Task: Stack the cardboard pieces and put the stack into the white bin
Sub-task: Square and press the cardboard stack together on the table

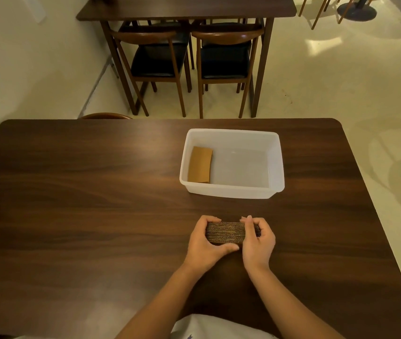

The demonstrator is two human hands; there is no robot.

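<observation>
Gripped between both hands, a stack of cardboard pieces (228, 233) is held on edge on the dark wooden table (72, 192), with its layered, corrugated edges turned toward the camera. The left hand (205, 243) is closed on the left end of the stack, its fingers curled over the top and its thumb laid along the near lower edge. The right hand (258, 241) is closed on the right end, its fingers wrapped over the top and far side. Whether the bottom of the stack is touching the tabletop or is raised just above it cannot be told.

Beyond the hands, toward the far right part of the table, a white bin (277, 162) is set, well apart from the stack. One flat brown cardboard piece (200, 164) is seen inside the bin, laid against its left wall; the remainder of the bin floor is bare.

Across the pale floor (341, 81), a second wooden table (184, 7) is seen, with two dark-seated wooden chairs (224, 58) pushed under it.
</observation>
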